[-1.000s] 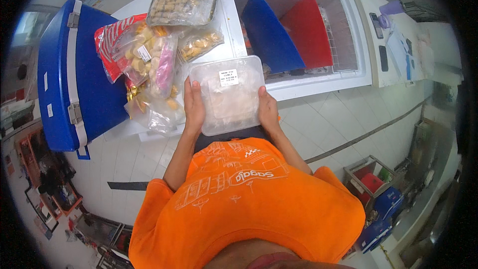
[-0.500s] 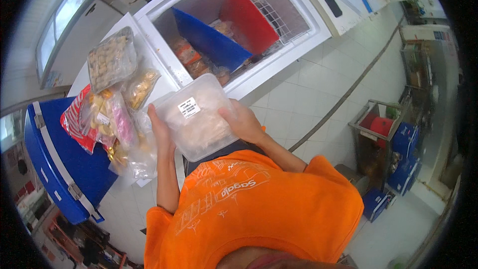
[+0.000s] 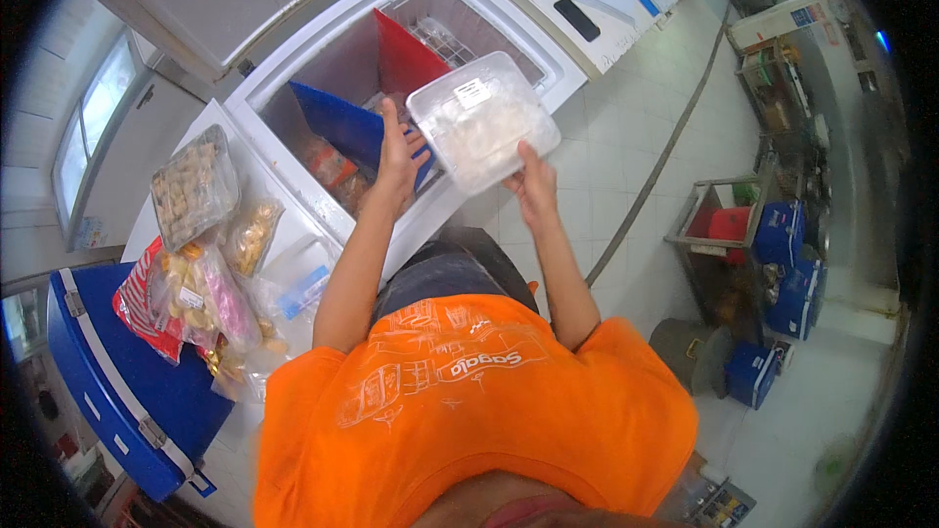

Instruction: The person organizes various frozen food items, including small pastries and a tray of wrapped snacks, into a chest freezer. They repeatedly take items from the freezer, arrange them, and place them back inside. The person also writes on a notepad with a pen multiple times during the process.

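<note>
I hold a clear plastic lidded container [image 3: 482, 120] of pale frozen food between both hands. My left hand [image 3: 398, 158] grips its left side and my right hand [image 3: 533, 183] supports its near right corner. The container hangs over the front rim of an open white chest freezer [image 3: 323, 34]. Inside the freezer stand a blue divider [image 3: 342, 124] and a red divider [image 3: 403, 56], with packets of frozen food [image 3: 328, 164] below them.
To the left, a closed freezer lid carries a tray of frozen pieces [image 3: 194, 186] and several food bags [image 3: 201, 298]. A blue cool box [image 3: 117, 386] stands further left. Phones [image 3: 577, 18] lie on the far counter. Blue crates [image 3: 782, 264] stand on the tiled floor at right.
I have turned to the right and carried the container from the pile of bags on the closed lid over to the open freezer, raising it above the front rim.
</note>
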Demonstrator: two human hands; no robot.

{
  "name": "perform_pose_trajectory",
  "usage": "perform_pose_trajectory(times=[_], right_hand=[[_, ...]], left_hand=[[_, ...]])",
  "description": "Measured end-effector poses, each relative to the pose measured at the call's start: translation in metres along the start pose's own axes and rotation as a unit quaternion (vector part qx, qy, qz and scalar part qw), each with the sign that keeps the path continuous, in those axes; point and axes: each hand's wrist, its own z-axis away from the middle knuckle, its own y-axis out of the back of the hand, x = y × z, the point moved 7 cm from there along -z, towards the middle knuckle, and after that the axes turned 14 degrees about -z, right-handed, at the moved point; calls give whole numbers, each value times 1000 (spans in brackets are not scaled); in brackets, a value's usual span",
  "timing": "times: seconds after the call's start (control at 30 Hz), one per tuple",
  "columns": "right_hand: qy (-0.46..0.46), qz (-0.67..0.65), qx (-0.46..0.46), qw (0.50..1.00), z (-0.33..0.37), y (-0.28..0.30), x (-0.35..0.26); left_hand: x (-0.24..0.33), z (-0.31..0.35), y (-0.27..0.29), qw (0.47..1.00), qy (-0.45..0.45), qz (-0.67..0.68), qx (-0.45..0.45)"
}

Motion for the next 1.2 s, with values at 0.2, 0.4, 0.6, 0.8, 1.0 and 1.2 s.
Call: perform_pose_trajectory(times=[0.2,0.4,0.6,0.8,1.0,1.2], right_hand=[[-108,22,68,992,-241,46,7],[-159,70,33,984,-429,3,92],[-246,28,72,966,-517,-39,216],[-301,35,-39,952,-589,4,222],[-176,164,-206,949,-409,17,-5],[-189,292,107,931,-302,374,-94]], left_hand=[[-74,-30,-14,996,42,-72,43],[-167,-16,-36,974,180,-10,134],[-184,34,-103,934,227,126,244],[-282,71,-128,899,317,5,301],[-382,139,-130,792,462,-165,363],[-387,162,-136,821,427,-220,308]])
